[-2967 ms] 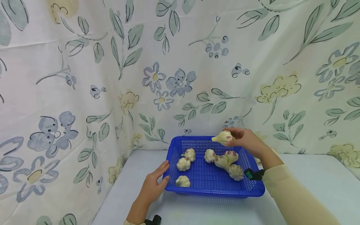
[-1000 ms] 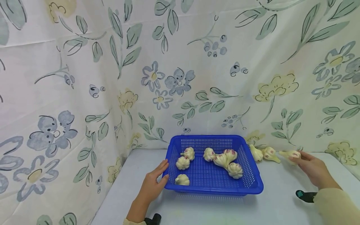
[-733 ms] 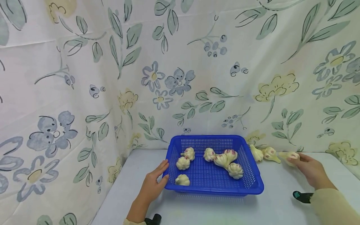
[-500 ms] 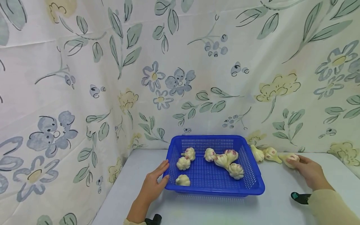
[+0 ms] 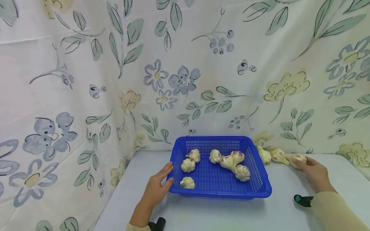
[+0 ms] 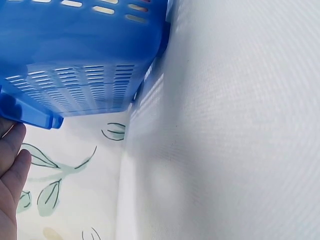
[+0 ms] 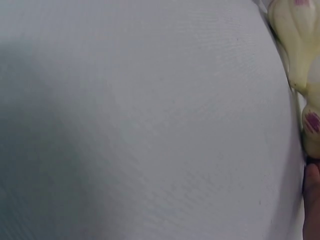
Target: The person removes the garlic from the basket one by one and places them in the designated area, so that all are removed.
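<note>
In the head view my right hand (image 5: pixel 315 173) pinches a garlic bulb (image 5: pixel 297 161) at the back right of the table, its stem pointing left. Two more garlic bulbs, a near one (image 5: pixel 278 155) and one by the basket (image 5: pixel 264 155), lie in a row left of it. My left hand (image 5: pixel 155 188), fingers extended, rests against the left rim of a blue plastic basket (image 5: pixel 219 193). Inside sit three bulbs at the left, among them a front one (image 5: pixel 187 183), and several at the right, such as one (image 5: pixel 242 173). The right wrist view catches only fingertips (image 7: pixel 312 195) beside a purple-marked bulb (image 7: pixel 311 125).
A white-covered table (image 5: pixel 219 215) lies under everything. Behind it and along the left hangs a floral curtain (image 5: pixel 185 109), close behind the row of bulbs. In the left wrist view the basket's slotted wall (image 6: pixel 85 85) stands on the table.
From above the basket, my right hand has carried the garlic bulb right and down to the table, then slid it slightly left against the neighbouring bulb. My left hand has stayed at the rim.
</note>
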### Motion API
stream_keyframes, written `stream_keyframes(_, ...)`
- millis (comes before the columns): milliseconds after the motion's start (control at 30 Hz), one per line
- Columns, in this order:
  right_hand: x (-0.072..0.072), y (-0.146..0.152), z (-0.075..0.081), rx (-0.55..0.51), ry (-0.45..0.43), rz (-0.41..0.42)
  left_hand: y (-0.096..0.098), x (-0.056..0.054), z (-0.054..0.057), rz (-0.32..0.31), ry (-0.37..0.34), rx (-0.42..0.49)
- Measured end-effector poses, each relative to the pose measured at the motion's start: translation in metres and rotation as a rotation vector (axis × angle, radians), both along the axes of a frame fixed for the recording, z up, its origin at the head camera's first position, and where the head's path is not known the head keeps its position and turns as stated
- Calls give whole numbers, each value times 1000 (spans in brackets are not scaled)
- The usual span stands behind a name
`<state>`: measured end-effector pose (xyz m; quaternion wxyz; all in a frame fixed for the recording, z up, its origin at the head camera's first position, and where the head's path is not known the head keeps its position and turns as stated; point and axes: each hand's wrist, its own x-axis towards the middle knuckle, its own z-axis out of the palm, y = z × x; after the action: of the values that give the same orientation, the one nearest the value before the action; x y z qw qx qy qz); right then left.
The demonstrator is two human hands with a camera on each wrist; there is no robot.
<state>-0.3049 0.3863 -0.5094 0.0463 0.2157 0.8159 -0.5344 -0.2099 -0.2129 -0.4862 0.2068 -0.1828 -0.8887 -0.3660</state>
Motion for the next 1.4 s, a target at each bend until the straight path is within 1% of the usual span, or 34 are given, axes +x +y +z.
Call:
stream_keyframes(200, 0, -4, 11, 70, -12, 45, -1, -2, 3, -5, 11, 0)
stream_keyframes(333, -4, -7, 18, 101, -20, 70, -2, -5, 7, -2, 15, -7)
stream_keyframes(467, -9, -8, 24, 131, -11, 115, -2, -6, 8, 9, 6, -9)
stream_keyframes(600, -11, -7, 27, 151, -14, 153, -2, -6, 9, 6, 10, -10)
stream_keyframes(733, -14, -6, 29, 167, -29, 163, -2, -6, 9, 6, 7, -14)
stream_keyframes(867, -16, -6, 29, 160, -52, 158, -2, -6, 9, 15, -11, -18)
stream_keyframes(1100, -18, -5, 19, 178, -71, 147, -1, -6, 6, 19, -17, -23)
stream_keyframes(1267, -17, -5, 16, 190, -92, 142, -1, -5, 4, 19, -22, -23)
stream_keyframes(1400, -15, -4, 12, 180, -98, 142, 0, -5, 1, 9, -8, -15)
